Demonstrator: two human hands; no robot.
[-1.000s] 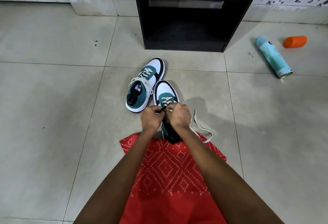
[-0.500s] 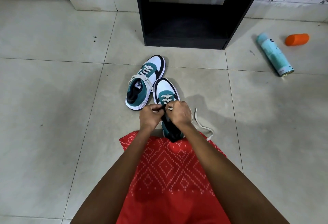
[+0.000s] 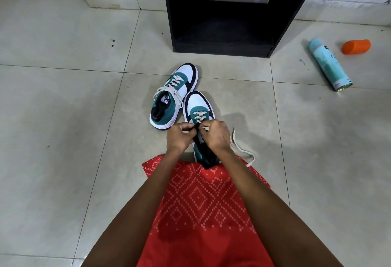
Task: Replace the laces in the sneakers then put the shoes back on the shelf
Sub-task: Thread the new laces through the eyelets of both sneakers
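Working at the near sneaker (image 3: 198, 108) on the floor (image 3: 63, 129), both hands bunched together over its upper eyelets. Left hand (image 3: 179, 138): grip narrow, fingers curled, pinching what looks like the top of the black tongue, though hard to be sure from this angle. Right hand (image 3: 219, 137): grip closed on the lace (image 3: 247, 152), holding a short cream stretch between thumb and fingers, just beside the left fingertips. Trailing out past the right wrist, the loose remainder of that lace, snaking over the tile to the right of the shoe. Laced only across the lower rows behind the white toe. Pointing toe-first toward the shelf (image 3: 222, 50), heel tucked against the red cloth (image 3: 203, 203) draped over the lap. Just to the left and slightly farther off, the far sneaker (image 3: 169, 107), touching or all but touching the near one, laced to the top with loose ends hanging over its sides, toe angled right. Beyond both shoes, the shelf: black, open-fronted, standing on the floor against the wall. To its right, well apart from the shoes, a pale teal can (image 3: 329, 64) lying on its side, and an orange cap (image 3: 356, 46) near its top end, not touching.
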